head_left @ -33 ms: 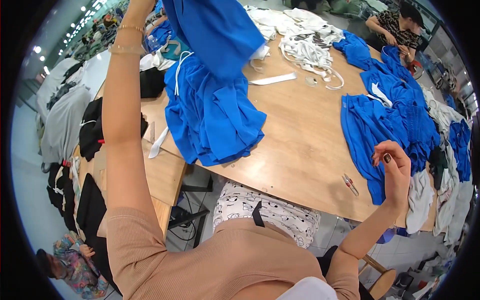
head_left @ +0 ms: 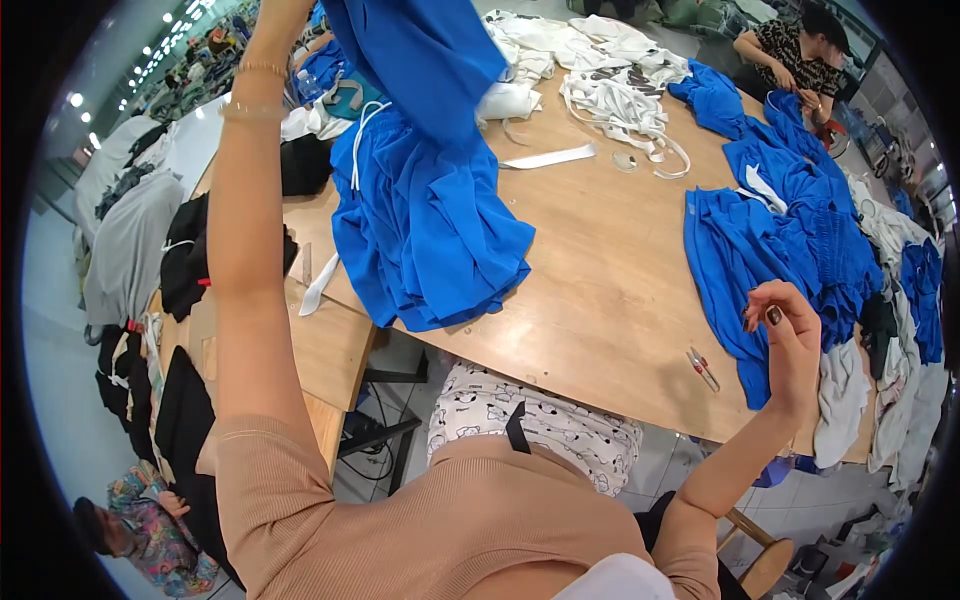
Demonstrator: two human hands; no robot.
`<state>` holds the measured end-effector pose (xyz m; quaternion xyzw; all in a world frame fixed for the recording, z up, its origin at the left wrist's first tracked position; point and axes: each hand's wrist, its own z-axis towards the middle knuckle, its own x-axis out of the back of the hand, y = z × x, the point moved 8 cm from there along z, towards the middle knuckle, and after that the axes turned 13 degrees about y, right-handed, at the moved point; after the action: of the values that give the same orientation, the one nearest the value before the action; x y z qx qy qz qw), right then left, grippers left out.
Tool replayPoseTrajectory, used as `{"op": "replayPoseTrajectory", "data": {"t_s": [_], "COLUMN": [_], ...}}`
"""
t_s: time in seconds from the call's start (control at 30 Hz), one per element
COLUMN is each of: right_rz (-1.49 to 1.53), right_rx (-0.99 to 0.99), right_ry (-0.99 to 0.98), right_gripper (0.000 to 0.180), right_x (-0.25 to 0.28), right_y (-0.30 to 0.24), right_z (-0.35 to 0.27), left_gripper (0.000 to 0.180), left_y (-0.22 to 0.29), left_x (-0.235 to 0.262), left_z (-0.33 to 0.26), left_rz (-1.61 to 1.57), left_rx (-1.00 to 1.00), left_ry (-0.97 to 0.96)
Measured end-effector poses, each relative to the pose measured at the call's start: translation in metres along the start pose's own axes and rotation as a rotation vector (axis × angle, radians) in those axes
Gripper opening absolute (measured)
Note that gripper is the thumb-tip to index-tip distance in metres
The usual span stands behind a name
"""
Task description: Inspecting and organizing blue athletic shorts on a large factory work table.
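Observation:
My left arm stretches up to the top edge, where only part of my left hand [head_left: 284, 14] shows and its fingers are cut off. A blue garment [head_left: 425, 65] hangs in the air beside that hand, its upper end out of view. Beneath it, a heap of blue cloth [head_left: 430, 230] with a white drawstring lies at the table's near left. My right hand [head_left: 785, 325] is raised in front of the blue garments [head_left: 790, 230] at the right, fingers loosely bent, with nothing visible in it. Small red-handled thread snips [head_left: 703, 370] lie on the table to its left.
White garments [head_left: 570, 45] and a tangle of white straps [head_left: 625, 110] lie at the table's far side. A white strip [head_left: 548, 157] rests mid-table. Black cloth [head_left: 185, 260] is at the left. A person [head_left: 800, 60] handles blue cloth at the far right.
The hanging blue garment has swung left and up a little, baring more of the white cloth behind it. Both my arms stay nearly where they were.

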<state>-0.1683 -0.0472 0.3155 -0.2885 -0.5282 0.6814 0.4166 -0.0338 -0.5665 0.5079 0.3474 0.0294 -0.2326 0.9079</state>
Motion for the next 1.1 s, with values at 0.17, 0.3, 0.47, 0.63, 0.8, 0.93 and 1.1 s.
{"op": "replayPoseTrajectory", "data": {"t_s": [0.17,0.3,0.47,0.63,0.8,0.93,1.1], "right_rz": [0.058,0.055,-0.020,-0.076,-0.234,-0.393,-0.577], "right_rx": [-0.092,-0.203,-0.338,-0.434,-0.232,0.218,0.403], "right_ry": [-0.009,-0.020,-0.089,-0.104,-0.236,-0.174,-0.470], "right_gripper": [0.017,0.016,0.019,0.023,0.027,0.060,0.060], "right_x": [-0.005,-0.013,-0.026,-0.072,-0.160,-0.234,-0.327], "right_y": [0.031,0.054,0.095,0.157,0.186,0.153,0.140], "right_z": [-0.001,-0.003,0.000,0.006,-0.002,-0.003,-0.033], "left_gripper": [0.039,0.037,0.031,0.036,0.038,0.030,0.020], "left_y": [-0.050,-0.050,-0.057,-0.061,-0.055,-0.066,-0.107], "left_x": [0.025,0.048,0.076,0.076,0.072,0.071,-0.015], "left_z": [-0.115,-0.256,-0.352,-0.357,-0.349,-0.302,-0.264], "left_rz": [0.244,0.508,0.579,0.547,0.516,0.712,0.681], "left_rx": [0.101,0.015,0.226,0.309,0.602,0.653,-0.014], "left_ry": [-0.379,-0.664,-0.822,-0.782,-0.961,-0.914,-0.908]}}
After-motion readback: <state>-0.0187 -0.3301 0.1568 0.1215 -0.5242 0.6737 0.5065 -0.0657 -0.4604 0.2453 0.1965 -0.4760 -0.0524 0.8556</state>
